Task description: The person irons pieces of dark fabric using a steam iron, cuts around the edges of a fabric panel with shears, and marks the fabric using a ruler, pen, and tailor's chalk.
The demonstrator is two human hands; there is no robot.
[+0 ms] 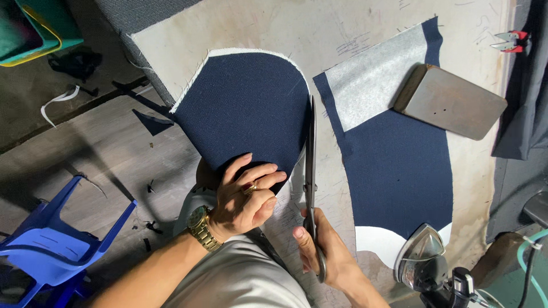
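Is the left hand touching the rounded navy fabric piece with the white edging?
Touching. The head view shows the left hand pressed flat on the lower edge of the rounded navy fabric piece, fingers spread over the cloth with no gap.

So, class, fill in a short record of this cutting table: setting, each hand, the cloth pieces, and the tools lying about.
Setting: worn cutting table, seen from above
Left hand: pressed flat on the rounded navy cloth piece
Right hand: grips long scissors, blades along that piece's right edge
Other cloth: second navy piece with a white lining patch
Tools: flat metal weight on the second piece; iron at lower right
Nearby: blue plastic chair
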